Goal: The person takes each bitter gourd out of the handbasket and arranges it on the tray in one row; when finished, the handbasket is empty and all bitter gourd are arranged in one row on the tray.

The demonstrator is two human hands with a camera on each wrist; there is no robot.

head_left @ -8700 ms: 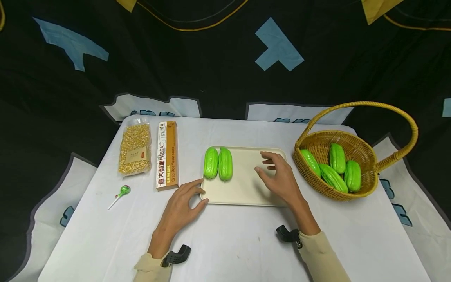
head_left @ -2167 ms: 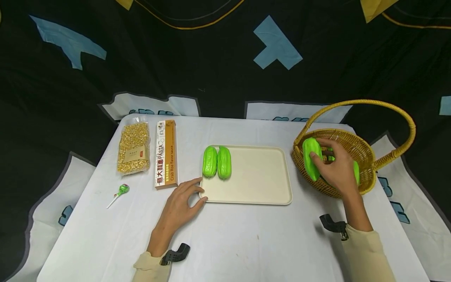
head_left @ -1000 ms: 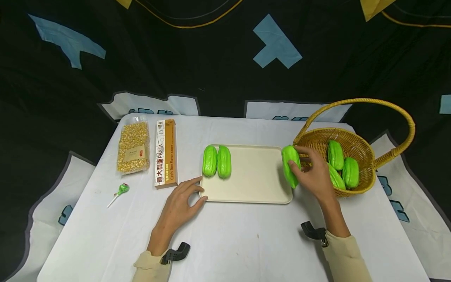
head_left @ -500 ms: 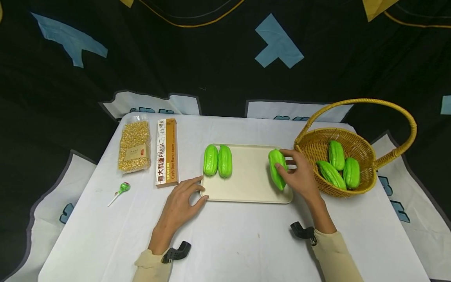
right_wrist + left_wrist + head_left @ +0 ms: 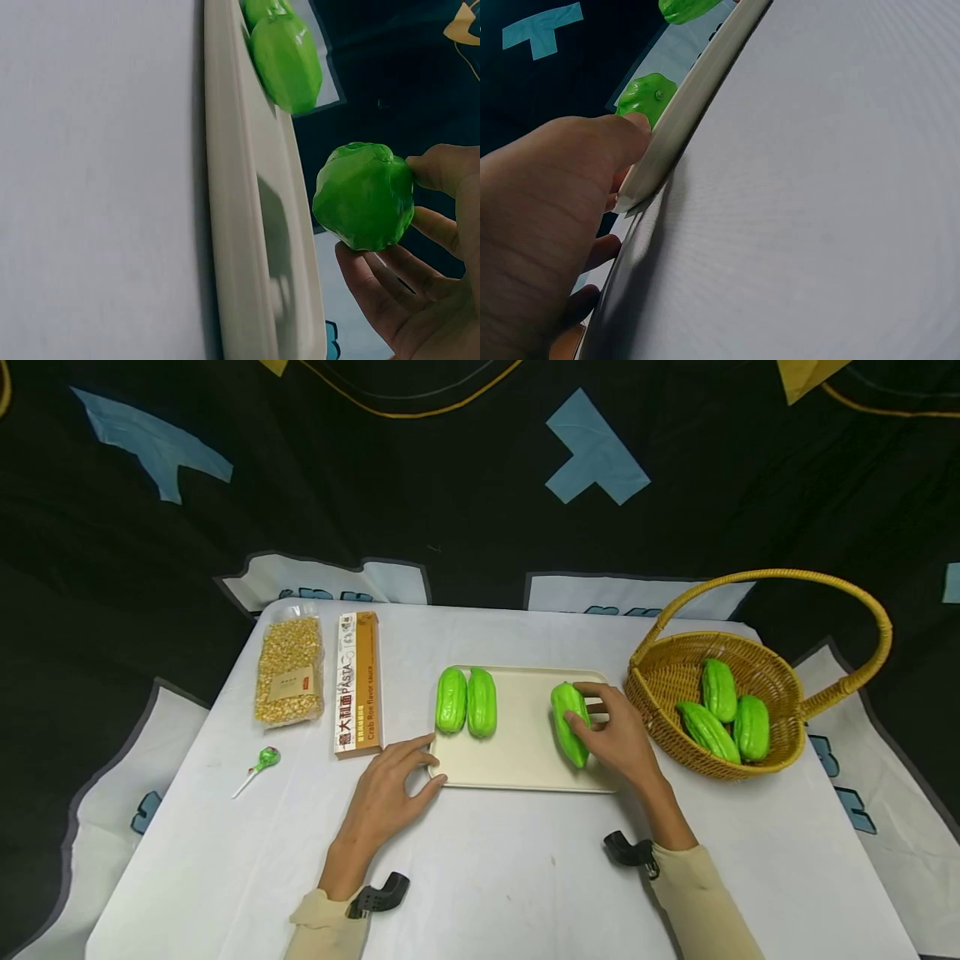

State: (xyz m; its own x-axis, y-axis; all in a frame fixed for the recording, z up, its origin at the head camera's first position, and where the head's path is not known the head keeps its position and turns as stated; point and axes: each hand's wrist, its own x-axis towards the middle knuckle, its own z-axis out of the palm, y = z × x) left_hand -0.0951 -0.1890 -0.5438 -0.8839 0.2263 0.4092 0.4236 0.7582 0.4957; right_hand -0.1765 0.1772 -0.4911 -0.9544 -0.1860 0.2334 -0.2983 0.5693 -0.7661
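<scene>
My right hand pinches a ridged green gourd between thumb and fingers, above the right half of the cream tray. The right wrist view shows that gourd raised, its shadow falling on the tray. Two similar gourds lie side by side, lengthwise, at the tray's left end. My left hand grips the tray's front-left corner, thumb on the front rim and fingers along the left side. In the left wrist view the thumb lies against the tray rim.
Right of the tray stands a yellow wicker basket with a tall arched handle and 3 gourds inside. To the left are a pasta box, a clear bag of corn kernels and a green lollipop. A dark curtain hangs behind the table.
Since the earliest frame, my right hand took one gourd from the basket and carried it left over the tray, moving farther left in the last half second. My left hand stays at the corner.
</scene>
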